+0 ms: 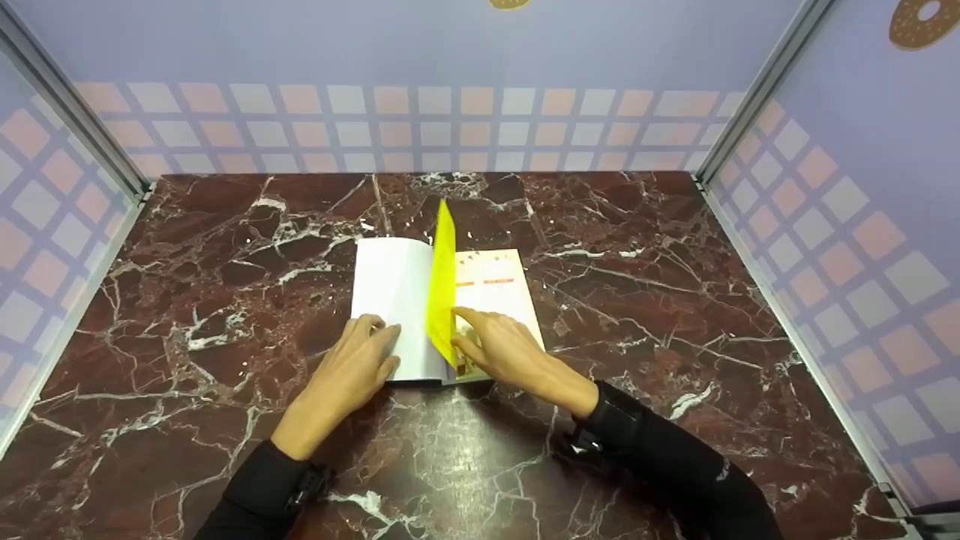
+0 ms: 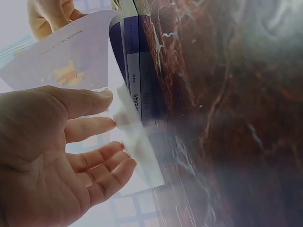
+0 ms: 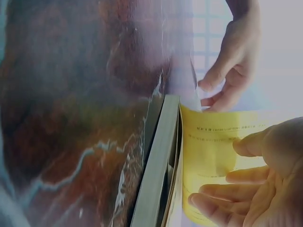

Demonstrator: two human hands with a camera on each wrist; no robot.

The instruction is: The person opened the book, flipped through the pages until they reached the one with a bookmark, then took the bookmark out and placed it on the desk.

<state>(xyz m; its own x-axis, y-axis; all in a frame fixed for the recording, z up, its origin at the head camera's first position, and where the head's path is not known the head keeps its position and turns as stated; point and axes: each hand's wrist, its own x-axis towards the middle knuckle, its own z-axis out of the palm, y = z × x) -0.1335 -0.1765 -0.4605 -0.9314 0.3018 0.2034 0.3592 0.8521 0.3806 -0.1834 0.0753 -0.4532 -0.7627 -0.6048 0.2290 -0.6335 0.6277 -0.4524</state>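
An open book lies on the table, with a white left page (image 1: 390, 289) and a printed cream right page (image 1: 499, 279). Between them a bright yellow sheet (image 1: 443, 277) stands nearly upright at the spine. My right hand (image 1: 508, 351) touches the yellow sheet from its right side; the right wrist view shows its fingers (image 3: 246, 176) extended and spread against the yellow. At the left page's lower outer corner rests my left hand (image 1: 351, 366), its fingers loosely bent. In the left wrist view, its thumb and fingertips (image 2: 106, 97) are by the page edge.
Dark red marbled table (image 1: 225, 420) surrounds the book. A tiled-pattern back wall (image 1: 420, 127) and side panels (image 1: 862, 300) enclose it. The book's thick page block (image 3: 158, 165) shows in the right wrist view. Both forearms wear black sleeves with wrist-mounted devices (image 1: 304, 484).
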